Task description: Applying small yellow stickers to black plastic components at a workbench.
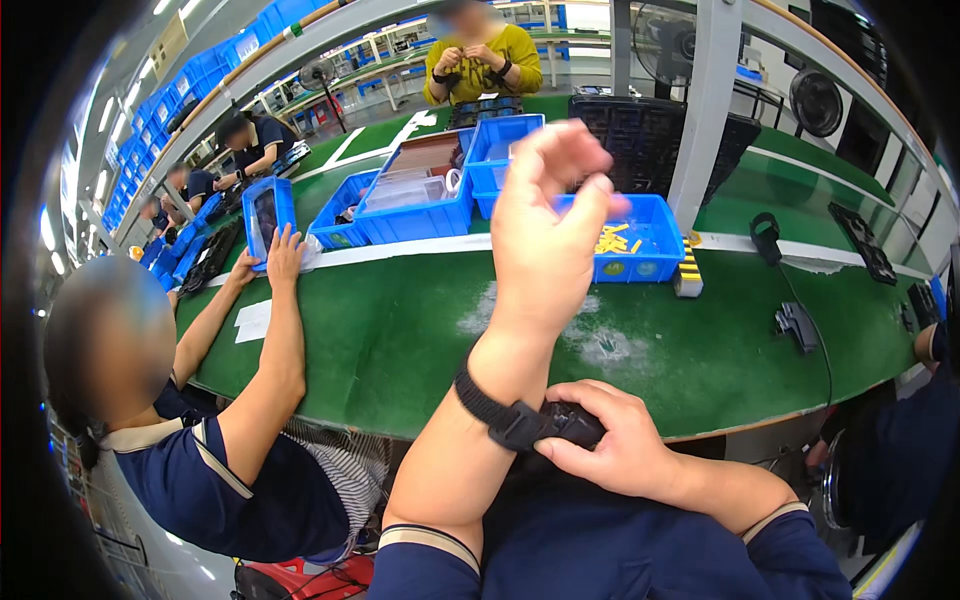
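My left hand (552, 225) is raised over the green bench, its fingers loosely curled and a little blurred, the thumb apart; I see nothing in it. Round my left wrist runs a black strap (480, 398) with a buckle. A small black device (574, 424) sits on this strap, at the inner side of the wrist. My right hand (628, 442) is closed on that device, with thumb and fingers at its near end. Part of the device is hidden under the fingers. Behind my left hand stands a blue bin (655, 268) with yellow pieces (612, 240) in it.
Larger blue bins (415, 222) stand left of my raised hand. A grey post (705, 120) rises behind a yellow-and-black striped block (690, 268). A black adapter (797, 327) with a cable lies to the right. On my left, a co-worker (200, 400) holds a blue tray (268, 215); another person faces me across the bench.
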Demonstrator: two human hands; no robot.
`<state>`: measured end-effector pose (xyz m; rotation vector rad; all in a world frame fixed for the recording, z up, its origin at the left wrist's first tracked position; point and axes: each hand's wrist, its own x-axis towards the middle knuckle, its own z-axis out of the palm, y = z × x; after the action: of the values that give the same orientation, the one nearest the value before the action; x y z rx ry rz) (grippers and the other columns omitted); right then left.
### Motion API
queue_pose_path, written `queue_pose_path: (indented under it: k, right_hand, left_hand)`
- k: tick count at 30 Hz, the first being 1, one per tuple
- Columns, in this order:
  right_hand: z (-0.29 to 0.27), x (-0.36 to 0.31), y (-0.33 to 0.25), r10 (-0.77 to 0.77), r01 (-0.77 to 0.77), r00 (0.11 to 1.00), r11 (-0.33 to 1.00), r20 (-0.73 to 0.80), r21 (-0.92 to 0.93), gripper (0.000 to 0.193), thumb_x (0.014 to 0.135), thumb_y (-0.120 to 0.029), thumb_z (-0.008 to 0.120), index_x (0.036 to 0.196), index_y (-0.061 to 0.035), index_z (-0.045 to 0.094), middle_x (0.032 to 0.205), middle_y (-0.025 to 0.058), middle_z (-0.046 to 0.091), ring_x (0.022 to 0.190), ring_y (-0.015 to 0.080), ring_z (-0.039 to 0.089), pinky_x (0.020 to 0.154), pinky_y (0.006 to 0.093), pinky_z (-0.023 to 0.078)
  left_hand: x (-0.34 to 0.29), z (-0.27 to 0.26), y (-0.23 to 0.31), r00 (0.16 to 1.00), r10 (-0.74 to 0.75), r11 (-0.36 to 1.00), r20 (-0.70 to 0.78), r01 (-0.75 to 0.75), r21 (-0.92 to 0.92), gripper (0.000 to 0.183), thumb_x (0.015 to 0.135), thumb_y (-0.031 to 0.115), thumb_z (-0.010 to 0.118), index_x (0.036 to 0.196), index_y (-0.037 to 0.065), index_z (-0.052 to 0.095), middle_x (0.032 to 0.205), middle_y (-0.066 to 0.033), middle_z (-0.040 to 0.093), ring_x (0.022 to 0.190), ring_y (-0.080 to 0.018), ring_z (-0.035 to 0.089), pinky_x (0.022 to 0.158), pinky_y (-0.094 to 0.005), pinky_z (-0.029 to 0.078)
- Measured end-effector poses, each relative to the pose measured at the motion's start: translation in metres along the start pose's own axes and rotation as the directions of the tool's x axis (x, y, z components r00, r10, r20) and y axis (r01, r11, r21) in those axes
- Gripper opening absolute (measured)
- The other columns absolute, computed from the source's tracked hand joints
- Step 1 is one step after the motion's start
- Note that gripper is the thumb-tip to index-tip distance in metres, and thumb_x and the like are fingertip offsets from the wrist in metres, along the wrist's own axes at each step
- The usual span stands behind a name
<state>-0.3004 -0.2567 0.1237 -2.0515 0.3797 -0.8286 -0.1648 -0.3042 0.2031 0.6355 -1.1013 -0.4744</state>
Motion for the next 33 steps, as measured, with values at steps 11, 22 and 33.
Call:
queue_pose_path:
  k: [11,22,33]
  right_hand:
    - [0.001,-0.009,-0.002,-0.037,0.04,0.998,0.998,0.051,-0.05,0.041,0.075,-0.019,0.068,0.109,-0.0002,0.054,0.091,0.0142,0.058,0.083,0.0284,0.058,0.073,0.0367,0.047]
    - [-0.008,-0.009,0.014,0.001,-0.01,0.979,0.999,0.203,0.044,0.044,0.074,-0.025,0.069,0.107,0.0004,0.055,0.088,0.0138,0.058,0.081,0.0289,0.058,0.073,0.0366,0.047]
    - [-0.003,-0.012,0.007,-0.014,0.04,0.984,0.989,0.175,-0.142,0.038,0.074,-0.027,0.066,0.099,0.0,0.056,0.071,0.0132,0.055,0.067,0.0304,0.056,0.062,0.0399,0.046]
  left_hand:
    - [-0.009,0.015,-0.019,0.67,0.467,0.358,0.576,-0.74,0.57,0.034,0.068,-0.003,0.06,0.101,0.0,0.056,0.102,-0.0147,0.055,0.096,-0.0307,0.055,0.082,-0.0386,0.046]
    - [-0.029,0.008,-0.006,0.783,-0.52,0.577,0.341,0.616,-0.536,0.024,0.086,0.01,0.056,0.109,0.002,0.052,0.094,-0.0098,0.061,0.087,-0.0202,0.062,0.075,-0.0336,0.053]
    - [-0.034,0.01,-0.032,0.811,0.292,0.477,0.507,-0.583,0.658,0.027,0.073,-0.005,0.059,0.1,0.001,0.057,0.085,-0.0128,0.06,0.075,-0.0223,0.061,0.069,-0.0287,0.049]
